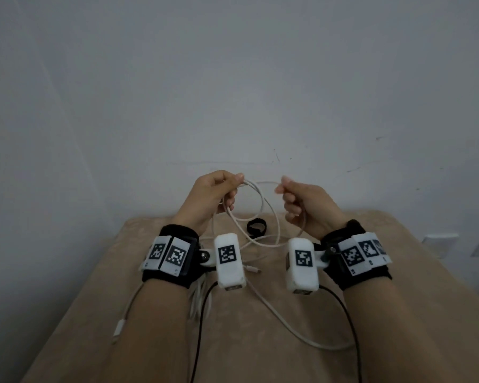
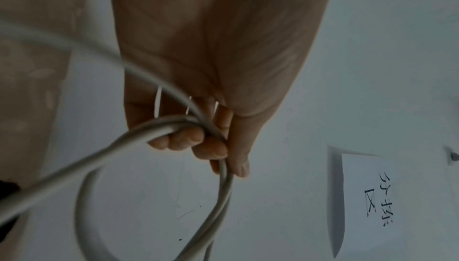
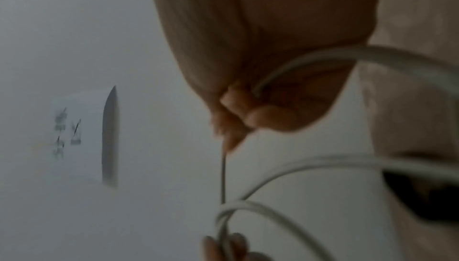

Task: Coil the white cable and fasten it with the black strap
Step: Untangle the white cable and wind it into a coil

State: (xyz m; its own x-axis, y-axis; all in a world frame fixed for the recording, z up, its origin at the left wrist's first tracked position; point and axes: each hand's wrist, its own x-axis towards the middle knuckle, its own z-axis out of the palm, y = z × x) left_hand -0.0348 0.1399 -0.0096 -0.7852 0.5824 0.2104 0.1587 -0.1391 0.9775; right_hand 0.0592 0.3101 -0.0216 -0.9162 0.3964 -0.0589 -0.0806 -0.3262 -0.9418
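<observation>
My left hand (image 1: pixel 227 189) holds loops of the white cable (image 1: pixel 256 201) above the far end of the beige table, thumb and curled fingers pinching the strands together (image 2: pixel 218 147). My right hand (image 1: pixel 284 189) pinches a further stretch of the same cable (image 3: pixel 223 177), which also runs through its curled fingers. The slack drops to the table and trails toward me (image 1: pixel 288 327). The black strap (image 1: pixel 256 227) lies looped on the table between and beyond my wrists, untouched.
The beige table (image 1: pixel 260 363) ends at a grey wall (image 1: pixel 233 92). Black wrist-camera leads (image 1: pixel 199 327) and another white lead with a plug (image 1: pixel 121 326) hang off my forearms. A paper sign (image 2: pixel 367 196) is stuck on the wall.
</observation>
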